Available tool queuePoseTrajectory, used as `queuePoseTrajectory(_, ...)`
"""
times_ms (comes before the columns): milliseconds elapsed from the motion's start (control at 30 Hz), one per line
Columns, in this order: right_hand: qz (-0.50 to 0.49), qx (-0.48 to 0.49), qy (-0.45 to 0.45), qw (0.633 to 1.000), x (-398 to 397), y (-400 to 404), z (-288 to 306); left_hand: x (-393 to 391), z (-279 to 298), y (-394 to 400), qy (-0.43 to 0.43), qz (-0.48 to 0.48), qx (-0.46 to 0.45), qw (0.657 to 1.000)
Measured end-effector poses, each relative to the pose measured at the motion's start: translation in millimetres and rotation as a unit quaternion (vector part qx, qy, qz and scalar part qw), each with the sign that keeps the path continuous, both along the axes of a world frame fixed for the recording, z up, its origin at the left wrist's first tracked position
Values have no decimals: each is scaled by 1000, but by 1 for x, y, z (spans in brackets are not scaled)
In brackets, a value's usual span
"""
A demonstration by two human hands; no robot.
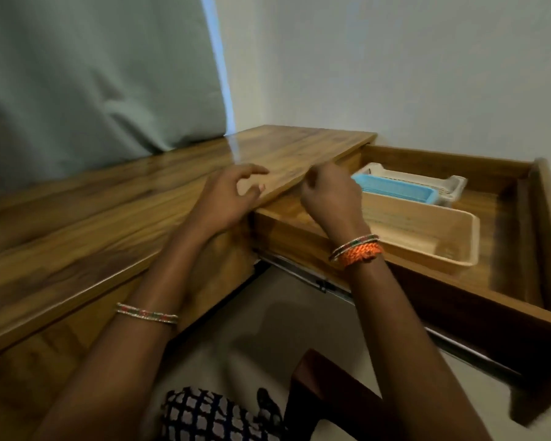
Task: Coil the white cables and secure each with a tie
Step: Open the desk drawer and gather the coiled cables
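No white cables or ties show anywhere. My left hand (233, 195) hovers over the desk's (109, 205) near edge, fingers loosely curled on nothing. My right hand (330, 195), nearer the open drawer (506, 218) to its right, looks half-curled; I cannot tell whether it pinches anything. Trays (433, 237) lie there.

brown wood-grain desk (109, 218), blue tray (392, 187), white tray (427, 179), beige tray (427, 230), orange braided wristband (361, 253), grey-green curtain (93, 74), black-and-white checked cloth (210, 415).
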State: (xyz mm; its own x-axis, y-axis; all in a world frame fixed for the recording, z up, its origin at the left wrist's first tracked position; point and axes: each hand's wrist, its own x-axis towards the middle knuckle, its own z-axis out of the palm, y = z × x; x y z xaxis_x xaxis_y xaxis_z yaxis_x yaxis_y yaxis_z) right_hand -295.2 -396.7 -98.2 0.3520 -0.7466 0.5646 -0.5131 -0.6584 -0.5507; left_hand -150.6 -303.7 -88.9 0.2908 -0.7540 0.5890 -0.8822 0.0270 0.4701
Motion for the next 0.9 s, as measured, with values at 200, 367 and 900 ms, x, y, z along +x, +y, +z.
queuePoseTrajectory(200, 252, -103, -25, 962, 139, 117, 20, 76, 36, 131, 8, 159, -120, 980)
queuePoseTrajectory(367, 444, -58, 24, 894, 235, 226, 26, 104, 34, 277, 11, 363, -123, 923)
queuePoseTrajectory(900, 663, -201, 159, 704, 328, 407, 14, 97, -5, 501, 29, 632, 198, 748)
